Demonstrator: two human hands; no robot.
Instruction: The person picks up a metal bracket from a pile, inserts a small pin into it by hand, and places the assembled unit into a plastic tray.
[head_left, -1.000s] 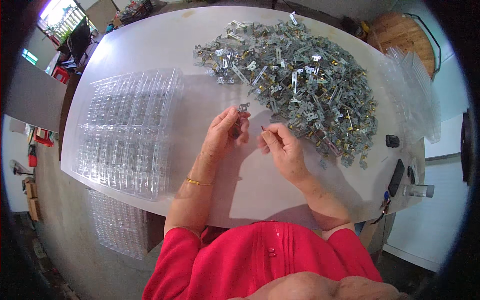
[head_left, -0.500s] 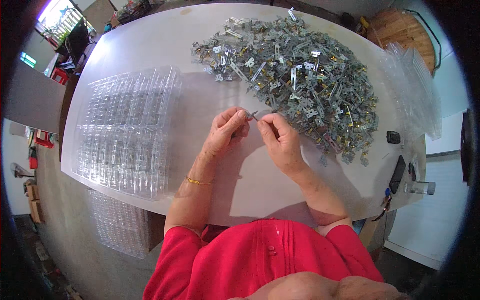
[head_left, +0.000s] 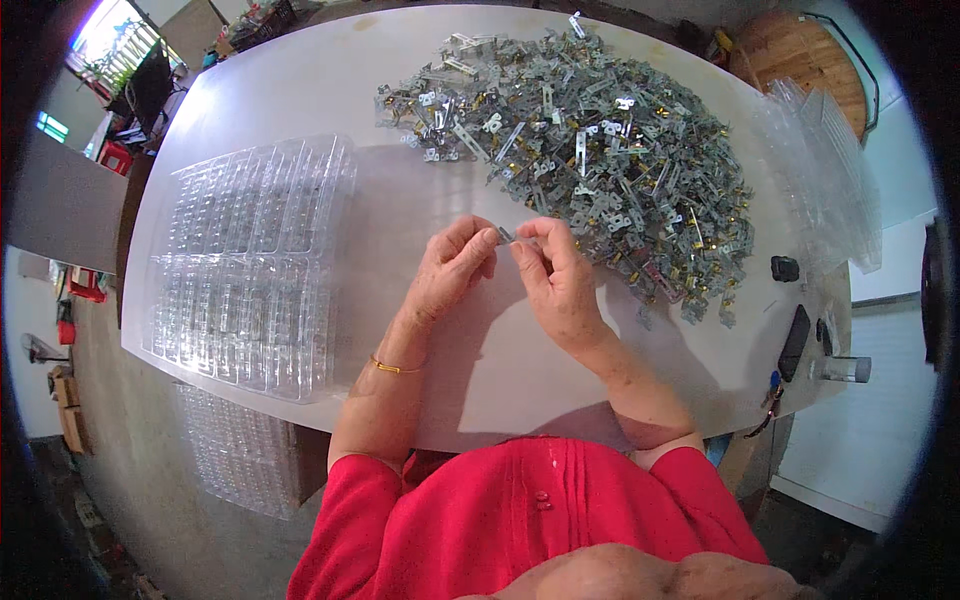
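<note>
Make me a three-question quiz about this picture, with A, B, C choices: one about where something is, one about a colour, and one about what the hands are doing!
1. Where are the clear plastic trays?
A. On the person's left
B. On the person's right
C. Under the metal pile

2. What colour is the person's top?
A. Blue
B. Red
C. Green

3. What are the left hand and right hand doing?
A. Resting flat, far apart
B. Lifting a tray
C. Pinching one small metal part together

Answers: 1 A, the trays lie left of the hands. 2 B, the sleeves are red. 3 C, both hands' fingertips meet on the part.
</note>
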